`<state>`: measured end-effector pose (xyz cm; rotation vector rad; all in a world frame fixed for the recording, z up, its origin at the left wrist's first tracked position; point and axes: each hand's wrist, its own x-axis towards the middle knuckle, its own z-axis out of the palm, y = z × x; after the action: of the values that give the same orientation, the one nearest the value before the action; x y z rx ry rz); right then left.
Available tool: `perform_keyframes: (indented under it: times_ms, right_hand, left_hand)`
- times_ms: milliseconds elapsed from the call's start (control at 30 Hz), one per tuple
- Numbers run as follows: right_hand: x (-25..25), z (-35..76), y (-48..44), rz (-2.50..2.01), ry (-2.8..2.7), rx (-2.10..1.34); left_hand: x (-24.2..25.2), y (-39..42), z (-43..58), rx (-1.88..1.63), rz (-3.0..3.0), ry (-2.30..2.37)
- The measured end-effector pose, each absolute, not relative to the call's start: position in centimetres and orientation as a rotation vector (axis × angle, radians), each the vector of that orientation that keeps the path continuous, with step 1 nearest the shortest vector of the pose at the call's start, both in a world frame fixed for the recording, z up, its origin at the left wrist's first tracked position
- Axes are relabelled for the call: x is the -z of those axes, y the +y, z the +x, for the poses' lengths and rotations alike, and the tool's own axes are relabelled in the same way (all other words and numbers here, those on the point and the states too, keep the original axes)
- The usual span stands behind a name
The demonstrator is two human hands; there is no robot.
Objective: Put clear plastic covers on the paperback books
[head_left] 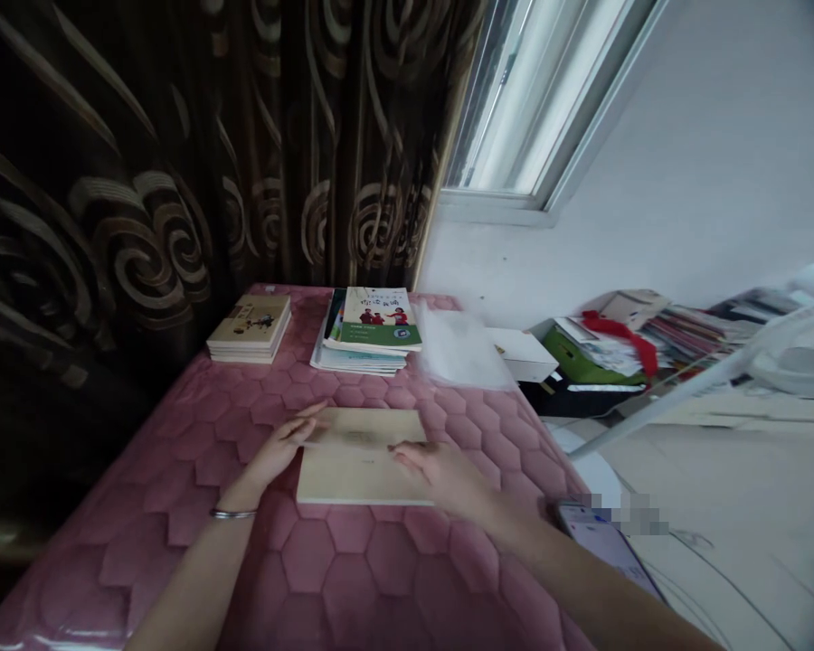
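A cream-coloured book (363, 484) with faint small print lies flat on the pink padded table cover (312, 551). My left hand (286, 443), a bracelet at its wrist, rests at the book's left edge with its fingers stretched toward the upper corner. Over the book's right side, my right hand (430, 466) has its fingertips bent together near the page; whether they pinch anything is hard to see. A faint hazy band crosses the book between both hands, too blurred to identify.
Behind the book stand a stack of tan books (248, 330) and a pile with a green-and-white book (373, 321) on top. Translucent plastic sheets (465, 348) lie beside them. A phone (607, 542) sits at the right edge. Beyond are a white box (521, 353), papers and a white fan (719, 362).
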<state>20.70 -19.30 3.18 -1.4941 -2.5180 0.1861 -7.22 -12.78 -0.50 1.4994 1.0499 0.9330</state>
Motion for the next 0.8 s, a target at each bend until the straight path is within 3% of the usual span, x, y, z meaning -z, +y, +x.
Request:
perform_keyframes:
  times_ms: [367, 800]
  right_hand:
    - [-9.7, 20.5, -13.2, -1.673, -2.375, 0.227]
    - [-8.2, 19.7, -2.8, -1.679, -2.225, 0.374]
  left_hand:
    - [3.2, -11.8, -7.1, -1.071, 1.49, 1.365]
    - [4.2, -11.5, -6.5, -1.126, 1.712, 1.439]
